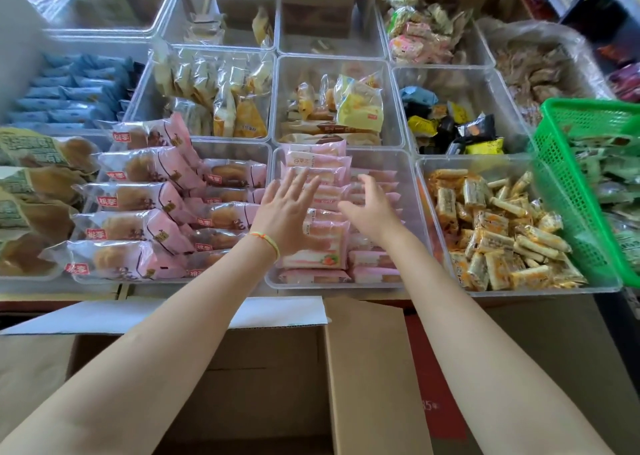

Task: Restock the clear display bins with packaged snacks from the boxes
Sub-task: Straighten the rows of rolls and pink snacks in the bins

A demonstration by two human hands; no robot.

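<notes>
A clear bin (410,177) in the front row holds stacked pink-and-white snack packs (322,250). My left hand (287,212) is spread flat over the left stack, fingers straight, a thin bracelet on its wrist. My right hand (372,205) hovers over the right stack with fingers loosely bent, holding nothing. Below my arms stands an open cardboard box (367,368) with its flaps up; its inside looks empty where visible.
Clear bins surround the pink one: bread rolls in pink wrappers (162,205) to the left, orange-wrapped bars (502,233) to the right, yellow cakes (349,108) behind. A green plastic basket (571,184) stands at the right edge. Blue packs (69,91) lie far left.
</notes>
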